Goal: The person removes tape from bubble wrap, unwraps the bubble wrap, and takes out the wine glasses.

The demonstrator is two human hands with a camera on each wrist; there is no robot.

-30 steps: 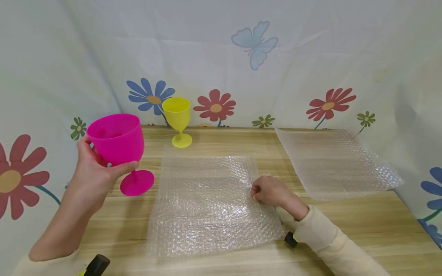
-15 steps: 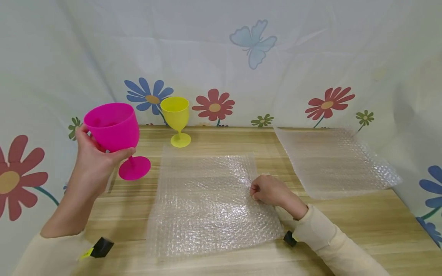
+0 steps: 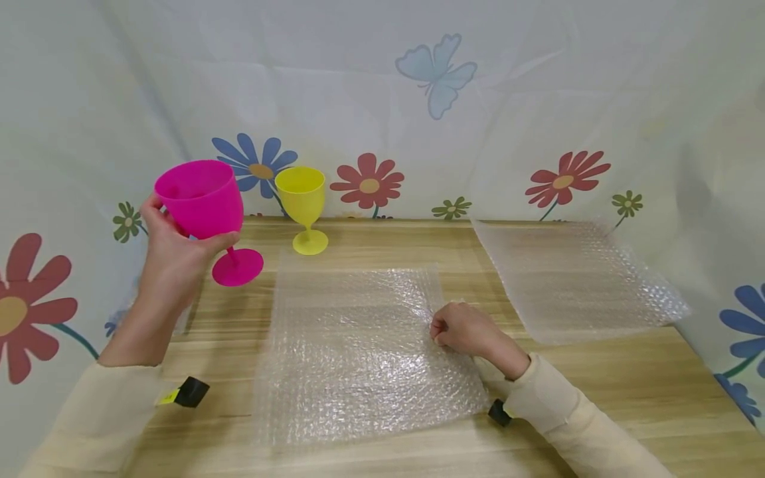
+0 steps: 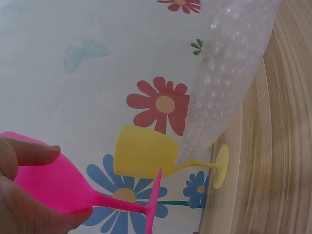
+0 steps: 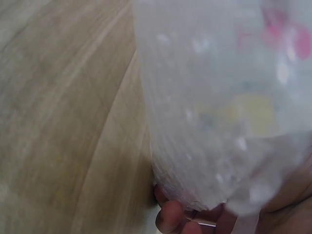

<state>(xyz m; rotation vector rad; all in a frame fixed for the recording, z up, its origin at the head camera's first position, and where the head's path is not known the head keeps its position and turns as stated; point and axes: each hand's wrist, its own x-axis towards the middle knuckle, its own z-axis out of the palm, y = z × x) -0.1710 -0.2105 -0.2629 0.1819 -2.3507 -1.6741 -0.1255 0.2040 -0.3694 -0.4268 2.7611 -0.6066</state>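
Note:
In the head view my left hand (image 3: 173,262) grips the bowl of a pink goblet (image 3: 206,207), thumb on the near side. The goblet is upright above the table's left part; its foot is off the wood. My right hand (image 3: 471,332) pinches the right edge of a sheet of bubble wrap (image 3: 352,362) in the middle. In the right wrist view the bubble wrap (image 5: 209,97) bulges up before the curled fingers (image 5: 170,217) and hides part of them. A yellow goblet (image 3: 302,202) stands upright behind the sheet, apart from both hands.
Another bubble wrap sheet (image 3: 582,285) lies at the back right of the wooden table (image 3: 645,392). A flower-printed cloth (image 3: 335,86) hangs behind and at both sides. Black wrist devices (image 3: 192,392) sit at the sleeves.
My left hand has raised the pink goblet and carried it farther back, toward the yellow goblet. The right hand keeps its pinch on the bubble wrap with hardly any movement.

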